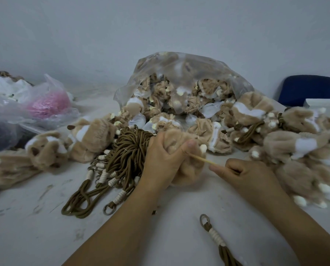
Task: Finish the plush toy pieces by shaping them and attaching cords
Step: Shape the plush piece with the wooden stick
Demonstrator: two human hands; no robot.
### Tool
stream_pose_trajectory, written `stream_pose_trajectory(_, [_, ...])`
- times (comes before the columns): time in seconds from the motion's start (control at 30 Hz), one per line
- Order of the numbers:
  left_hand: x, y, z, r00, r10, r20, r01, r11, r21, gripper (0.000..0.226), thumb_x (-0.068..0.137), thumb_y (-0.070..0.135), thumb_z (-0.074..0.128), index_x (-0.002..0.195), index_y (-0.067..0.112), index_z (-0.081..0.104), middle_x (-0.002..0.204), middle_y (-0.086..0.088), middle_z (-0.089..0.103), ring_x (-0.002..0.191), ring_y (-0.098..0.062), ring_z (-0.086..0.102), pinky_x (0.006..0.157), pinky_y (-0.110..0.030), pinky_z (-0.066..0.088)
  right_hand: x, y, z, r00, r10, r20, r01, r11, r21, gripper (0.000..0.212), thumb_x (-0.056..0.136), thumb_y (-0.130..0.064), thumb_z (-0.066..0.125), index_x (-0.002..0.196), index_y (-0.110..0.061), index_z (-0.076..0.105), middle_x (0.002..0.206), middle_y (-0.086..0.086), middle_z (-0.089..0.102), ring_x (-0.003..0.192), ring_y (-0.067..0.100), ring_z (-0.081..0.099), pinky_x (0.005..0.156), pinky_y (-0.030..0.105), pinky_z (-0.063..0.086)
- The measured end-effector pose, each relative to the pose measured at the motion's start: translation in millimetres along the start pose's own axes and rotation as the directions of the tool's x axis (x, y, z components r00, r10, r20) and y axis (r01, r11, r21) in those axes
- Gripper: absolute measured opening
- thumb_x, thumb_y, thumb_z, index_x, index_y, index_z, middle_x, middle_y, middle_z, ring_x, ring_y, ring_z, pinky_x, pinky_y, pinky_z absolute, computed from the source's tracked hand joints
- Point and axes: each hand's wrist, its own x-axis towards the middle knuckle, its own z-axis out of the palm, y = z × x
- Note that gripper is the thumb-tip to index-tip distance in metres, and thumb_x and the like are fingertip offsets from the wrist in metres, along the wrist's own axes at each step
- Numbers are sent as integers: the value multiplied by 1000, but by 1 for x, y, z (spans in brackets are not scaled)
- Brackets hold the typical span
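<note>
The left hand (pixel 160 160) is clamped round a tan plush piece (pixel 190 172) at mid-table; the right hand (pixel 244 175), at its 3 o'clock, pinches a thin stick (pixel 202 160) poked into it. Brown cords (pixel 125 156) lie bundled at 9 o'clock, one loose cord (pixel 215 239) at 5.

Cord bundle (pixel 122 156) left of held plush piece (pixel 187 162), bag of pieces (pixel 183 87) behind, loose cord (pixel 217 240) in front

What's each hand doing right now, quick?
Left hand: closed around a tan plush piece.
Right hand: pinching a thin wooden stick poked into that piece.
</note>
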Motion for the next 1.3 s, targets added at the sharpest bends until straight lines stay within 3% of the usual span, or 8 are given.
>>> stream_pose_trajectory(0.17, [-2,-5,4,994,45,96,-50,997,56,55,66,75,58,90,25,61,101,-5,62,99,-21,61,88,-39,50,-3,-7,4,997,-80,-7,80,997,15,68,69,-79,41,55,-12,36,44,-2,35,43,10,38,45,29,28])
stream_pose_trajectory(0.3, [-5,-4,10,991,35,127,-27,997,-66,21,70,64,60,71,43,63,82,11,62,81,-2,61,75,-19,47,-7,-9,7,998,-63,-29,66,988,138,62,71,-76,45,57,-16,38,43,-5,32,42,7,33,44,25,24])
stream_pose_trajectory(0.4, [-9,-2,17,982,1,190,15,996,-84,23,70,63,60,68,43,70,70,17,70,71,5,66,63,-11,47,-7,-12,14,998,-13,-61,26,979,203,62,70,-76,46,58,-16,38,43,-6,32,42,7,33,44,25,26])
stream_pose_trajectory(0.63, [-5,-5,16,981,22,190,4,991,-135,48,83,68,45,88,28,71,85,12,74,82,-3,70,68,-11,50,-6,-15,22,996,51,-71,-31,965,260,63,70,-76,45,57,-15,36,44,-6,30,42,7,31,44,22,28])
stream_pose_trajectory(0.83, [-2,-5,13,996,38,87,-30,996,-87,62,84,70,39,116,24,65,117,-7,65,113,-19,61,100,-44,48,-3,-10,19,992,107,-65,-81,946,315,63,70,-76,47,54,-17,32,45,-7,28,42,6,28,40,18,27])
stream_pose_trajectory(0.9, [-4,-3,13,998,25,61,-20,996,-83,47,80,70,46,110,36,62,119,-4,61,109,-8,60,98,-34,49,-3,-7,19,992,108,-66,-85,954,288,63,70,-78,45,54,-19,31,45,-6,28,42,7,28,42,19,29])
stream_pose_trajectory(1.0, [-5,-1,13,1000,-4,28,6,999,-45,21,77,62,54,91,46,51,115,1,55,95,10,54,76,-4,43,-3,-5,19,992,103,-73,-79,958,275,63,72,-78,45,55,-19,30,46,-6,27,43,7,28,43,20,29])
stream_pose_trajectory(1.3, [-8,-9,18,983,100,151,-105,994,22,17,88,40,48,96,55,51,104,31,46,107,8,47,87,-8,40,-3,-4,18,992,95,-81,-68,956,286,67,69,-79,45,58,-14,33,45,-6,29,43,6,29,43,22,27])
